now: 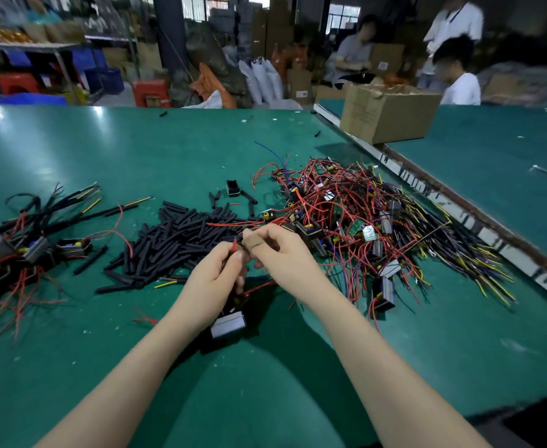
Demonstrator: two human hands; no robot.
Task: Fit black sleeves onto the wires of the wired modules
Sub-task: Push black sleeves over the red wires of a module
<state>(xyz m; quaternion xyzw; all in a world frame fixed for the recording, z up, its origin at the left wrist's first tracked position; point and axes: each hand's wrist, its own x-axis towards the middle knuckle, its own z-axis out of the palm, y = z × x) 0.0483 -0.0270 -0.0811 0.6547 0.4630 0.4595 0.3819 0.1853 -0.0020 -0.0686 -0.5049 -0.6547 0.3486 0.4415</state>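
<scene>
Red wire (235, 244) pinched by left hand (215, 273); right hand (278, 253) fingers curled, pinching black sleeve (245, 246) (module (228, 323) dangling below).

An open cardboard box (388, 113) sits on the green table (104, 156). Behind it, 3 people (457, 76) and a red plastic stool (151, 92).

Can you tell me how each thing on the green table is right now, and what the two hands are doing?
left hand: pinching red wires.
right hand: pinching something thin; too small to tell.
held module: hanging below the left hand.
black sleeves: loose, heaped, unused.
unsleeved modules: tangled pile, red wires bare.
sleeved modules: set aside, sleeves on.
cardboard box: open.
</scene>
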